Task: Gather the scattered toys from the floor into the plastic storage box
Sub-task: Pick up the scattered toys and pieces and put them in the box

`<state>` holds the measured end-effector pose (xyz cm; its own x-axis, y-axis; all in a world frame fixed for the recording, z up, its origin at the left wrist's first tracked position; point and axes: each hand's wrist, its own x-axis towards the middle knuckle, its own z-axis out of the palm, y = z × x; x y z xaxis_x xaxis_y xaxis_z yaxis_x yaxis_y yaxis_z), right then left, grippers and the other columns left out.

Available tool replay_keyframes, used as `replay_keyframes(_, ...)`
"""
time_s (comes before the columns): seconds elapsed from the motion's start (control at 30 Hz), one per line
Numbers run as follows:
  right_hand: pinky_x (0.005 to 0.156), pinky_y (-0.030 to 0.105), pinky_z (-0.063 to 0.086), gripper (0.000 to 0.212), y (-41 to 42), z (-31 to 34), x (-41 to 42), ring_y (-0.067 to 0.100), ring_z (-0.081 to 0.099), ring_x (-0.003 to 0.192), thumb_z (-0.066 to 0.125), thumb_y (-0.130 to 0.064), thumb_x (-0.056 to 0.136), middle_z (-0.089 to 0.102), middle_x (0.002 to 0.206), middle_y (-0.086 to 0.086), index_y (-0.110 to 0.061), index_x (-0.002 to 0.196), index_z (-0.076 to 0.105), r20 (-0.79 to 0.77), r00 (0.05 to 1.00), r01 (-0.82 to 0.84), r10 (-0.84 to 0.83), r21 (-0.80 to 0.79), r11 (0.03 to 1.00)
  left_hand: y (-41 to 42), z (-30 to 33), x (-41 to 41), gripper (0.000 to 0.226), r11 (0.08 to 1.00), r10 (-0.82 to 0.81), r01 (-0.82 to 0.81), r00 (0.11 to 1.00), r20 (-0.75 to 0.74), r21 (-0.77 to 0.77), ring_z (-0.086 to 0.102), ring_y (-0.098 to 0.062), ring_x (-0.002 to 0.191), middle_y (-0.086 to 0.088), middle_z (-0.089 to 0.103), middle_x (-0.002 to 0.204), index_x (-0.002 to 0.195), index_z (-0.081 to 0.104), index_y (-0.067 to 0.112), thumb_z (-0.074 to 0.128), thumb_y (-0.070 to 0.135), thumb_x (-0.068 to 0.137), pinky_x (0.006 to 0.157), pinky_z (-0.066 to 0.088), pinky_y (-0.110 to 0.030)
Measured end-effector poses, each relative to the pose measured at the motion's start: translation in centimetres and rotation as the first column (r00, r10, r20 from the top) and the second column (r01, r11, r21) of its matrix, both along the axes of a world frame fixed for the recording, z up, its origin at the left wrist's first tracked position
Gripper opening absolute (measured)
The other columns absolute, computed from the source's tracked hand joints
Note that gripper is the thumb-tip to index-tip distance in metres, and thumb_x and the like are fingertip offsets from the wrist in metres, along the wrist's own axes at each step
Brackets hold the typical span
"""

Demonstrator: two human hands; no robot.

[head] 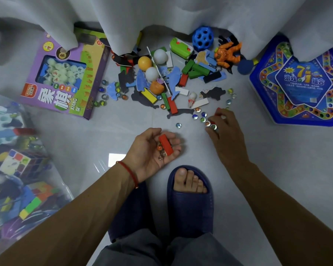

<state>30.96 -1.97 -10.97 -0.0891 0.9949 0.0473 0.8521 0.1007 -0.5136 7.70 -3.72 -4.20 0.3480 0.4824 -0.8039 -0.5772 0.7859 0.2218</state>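
Nearest: a foot in a dark blue slipper on the pale tiled floor, grey trouser legs below it. Just above, left hand lies palm up, fingers loosely cupped, carrying a red block across the palm w/ a few marbles tucked beside it near the thumb side. Right hand is palm down on the floor further fwd & to the right, fingers curled over a short row of loose marbles; something red shows under its fingertips, can't tell what, nor whether it's properly pinched. One lone marble sits apart betw. the two hands. Plastic storage box is at the left edge, well apart from both hands, already w/ cubes & coloured blocks inside. Further out, the main toy pile: ping-pong balls, wooden blocks, shark cutouts. Purple chess box left of it, blue star game board at right. Far edge: blue holed ball, orange figure, white curtain hanging over them.
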Motion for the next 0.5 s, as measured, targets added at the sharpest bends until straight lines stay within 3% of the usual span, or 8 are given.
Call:
replay_keyframes(0.17, 0.074, 0.032, 0.055, 0.014, -2.0, 0.8, -0.2, 0.024, 0.06, 0.086, 0.072, -0.007, 0.088, 0.056, 0.119, 0.018, -0.001, 0.099, 0.066, 0.079, 0.997, -0.012, 0.01, 0.029, 0.999, -0.6, -0.1, 0.3, 0.036, 1.0, -0.021, 0.021, 1.0, -0.014, -0.01, 0.065, -0.029, 0.083, -0.017, 0.069, 0.09, 0.091, 0.069, 0.002, 0.046, 0.03, 0.093, 0.072, 0.058, -0.034)
replay_keyframes(0.3, 0.07, 0.017, 0.047, 0.019, -2.6, 1.9, -0.9, 0.005, 0.046, 0.085, 0.069, -0.011, 0.09, 0.051, 0.115, 0.007, -0.007, 0.106, 0.061, -0.014, 0.989, 0.146, -0.147, -0.054, 0.988, -0.8, -0.1, 0.6, 0.031, 0.998, -0.062, 0.062, 0.997, -0.048, 0.008, 0.063, -0.025, 0.079, -0.013, 0.067, 0.085, 0.087, 0.068, 0.006, 0.047, 0.029, 0.095, 0.07, 0.057, -0.033)
replay_keyframes(0.37, 0.071, 0.02, 0.044, 0.029, -2.7, 2.2, -1.3, 0.009, 0.045, 0.085, 0.071, -0.014, 0.088, 0.048, 0.117, 0.01, -0.009, 0.112, 0.055, 0.002, 0.974, 0.226, -0.227, -0.08, 0.971, -0.8, 0.1, 1.3, 0.026, 0.989, -0.134, 0.141, 0.977, -0.163, 0.033, 0.06, -0.019, 0.068, -0.008, 0.064, 0.077, 0.079, 0.064, 0.012, 0.051, 0.028, 0.096, 0.062, 0.054, -0.029)
replay_keyframes(0.43, 0.074, 0.023, 0.042, 0.04, -2.3, 2.6, -1.6, 0.012, 0.045, 0.09, 0.072, -0.02, 0.088, 0.045, 0.121, 0.011, -0.008, 0.12, 0.049, -0.029, 0.941, 0.328, -0.336, -0.154, 0.932, -0.6, 0.1, 2.2, 0.029, 0.96, -0.213, 0.264, 0.902, -0.377, 0.089, 0.051, -0.015, 0.053, -0.005, 0.055, 0.066, 0.07, 0.058, 0.014, 0.058, 0.03, 0.095, 0.046, 0.043, -0.023)
replay_keyframes(0.5, 0.077, 0.023, 0.039, 0.046, -1.8, 2.9, -1.6, 0.012, 0.045, 0.093, 0.072, -0.023, 0.089, 0.045, 0.123, 0.011, -0.008, 0.124, 0.046, -0.053, 0.912, 0.388, -0.407, -0.211, 0.897, -0.3, -0.3, 3.0, 0.041, 0.852, -0.29, 0.5, 0.697, -0.656, 0.156, 0.041, -0.013, 0.046, -0.004, 0.047, 0.057, 0.064, 0.053, 0.012, 0.059, 0.039, 0.094, 0.042, 0.035, -0.022)
